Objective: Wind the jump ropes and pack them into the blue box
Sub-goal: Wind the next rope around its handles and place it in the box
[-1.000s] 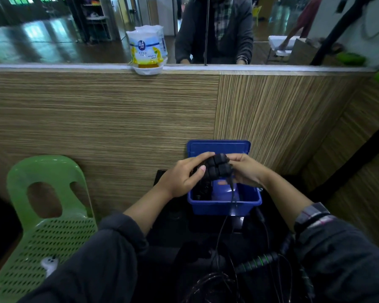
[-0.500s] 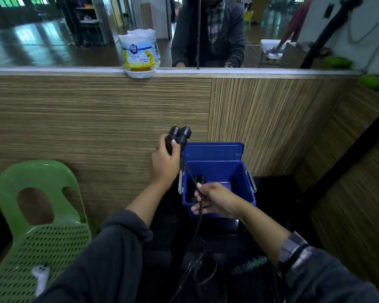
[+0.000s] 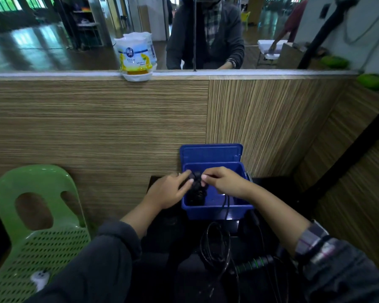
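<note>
The blue box (image 3: 239, 209) stands open on a dark surface against the wooden partition, its lid (image 3: 211, 153) upright behind it. My left hand (image 3: 166, 191) and my right hand (image 3: 223, 181) meet over the box's left half and both grip the black jump-rope handles (image 3: 196, 182). Another dark bundle lies in the box under them. The black rope (image 3: 225, 206) drops from my right hand over the box's front rim into loose loops (image 3: 216, 248) below. A second handle with green stripes (image 3: 253, 263) lies at the lower right.
A green plastic chair (image 3: 31, 237) stands at the left with a small white object (image 3: 38, 277) on its seat. An air-freshener tub (image 3: 136, 57) sits on the partition ledge. A person in a dark jacket (image 3: 206, 33) stands behind the glass.
My left hand came down from beside the box lid with the handles to the box opening. My right hand rose from the rope to join it at the handles.
</note>
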{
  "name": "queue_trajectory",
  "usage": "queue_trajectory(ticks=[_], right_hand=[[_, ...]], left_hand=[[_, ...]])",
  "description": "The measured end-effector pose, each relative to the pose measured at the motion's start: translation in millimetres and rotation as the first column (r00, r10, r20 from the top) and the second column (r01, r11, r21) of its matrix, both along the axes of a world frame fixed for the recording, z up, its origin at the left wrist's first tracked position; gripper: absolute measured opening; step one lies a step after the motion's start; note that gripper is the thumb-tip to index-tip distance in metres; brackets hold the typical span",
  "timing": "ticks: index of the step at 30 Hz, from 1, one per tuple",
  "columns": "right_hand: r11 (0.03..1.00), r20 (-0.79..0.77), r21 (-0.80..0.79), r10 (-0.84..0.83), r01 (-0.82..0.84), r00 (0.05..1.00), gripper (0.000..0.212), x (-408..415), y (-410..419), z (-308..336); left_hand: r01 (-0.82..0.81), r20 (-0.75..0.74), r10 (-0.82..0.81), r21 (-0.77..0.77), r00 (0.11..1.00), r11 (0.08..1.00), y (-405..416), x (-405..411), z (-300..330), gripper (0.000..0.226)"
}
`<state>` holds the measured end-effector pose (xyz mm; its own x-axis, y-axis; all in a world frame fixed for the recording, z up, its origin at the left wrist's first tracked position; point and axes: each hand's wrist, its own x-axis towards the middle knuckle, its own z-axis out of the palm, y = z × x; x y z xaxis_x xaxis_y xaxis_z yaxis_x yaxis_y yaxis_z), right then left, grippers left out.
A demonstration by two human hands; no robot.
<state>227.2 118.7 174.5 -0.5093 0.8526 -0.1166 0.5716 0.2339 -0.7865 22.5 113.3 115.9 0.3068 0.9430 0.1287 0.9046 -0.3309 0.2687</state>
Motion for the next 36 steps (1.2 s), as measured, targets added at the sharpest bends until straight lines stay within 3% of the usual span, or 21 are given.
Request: queue_trajectory(ticks=[3, 6, 12, 18, 21, 24, 28, 30, 32, 36], right_hand=[[0.993, 0.094, 0.048, 0.106, -0.11, 0.99, 0.019, 11, 12, -7], [0.987, 0.039, -0.024, 0.16, -0.159, 0.986, 0.013, 19, 18, -15], [0.984, -0.282, -0.174, -0.022, -0.028, 0.959, 0.024, 25, 19, -20], [0.955, -0.295, -0.297, -0.099, 0.007, 0.95, 0.039, 17, 18, -33], [0.947, -0.286, -0.314, -0.156, 0.061, 0.946, 0.045, 12, 12, -39], [0.927, -0.217, -0.332, -0.252, 0.171, 0.943, 0.046, 8, 0, -50], [0.924, -0.017, -0.356, -0.155, 0.139, 0.988, 0.05, 27, -26, -91], [0.944, 0.066, -0.258, -0.193, 0.204, 0.979, 0.033, 34, -34, -108], [0.942, 0.043, -0.144, -0.299, 0.302, 0.953, 0.023, 40, -38, -114], [0.899, -0.208, -0.129, -0.437, 0.419, 0.875, 0.019, 59, -42, -108]], left_hand=[[0.261, 0.091, -0.255, -0.069, 0.963, 0.963, -10, -3, -2, 0.073], [0.37, 0.148, -0.352, -0.119, 0.924, 0.921, -19, -1, 1, 0.075], [0.297, 0.36, -0.239, -0.115, 0.902, 0.948, -29, -1, 15, 0.063], [0.311, 0.396, -0.247, -0.106, 0.884, 0.944, -35, -3, 8, 0.053], [0.264, 0.465, -0.192, -0.095, 0.865, 0.96, -34, -4, 3, 0.05], [0.115, 0.525, -0.056, -0.08, 0.849, 0.99, -30, -6, -4, 0.049], [-0.14, 0.58, 0.182, -0.117, 0.794, 0.983, -22, -10, -13, 0.045], [-0.206, 0.579, 0.247, -0.137, 0.777, 0.969, -19, -12, -17, 0.044], [-0.256, 0.544, 0.316, -0.185, 0.778, 0.949, -17, -18, -22, 0.044], [-0.357, 0.503, 0.435, -0.248, 0.747, 0.901, -16, -40, -35, 0.047]])
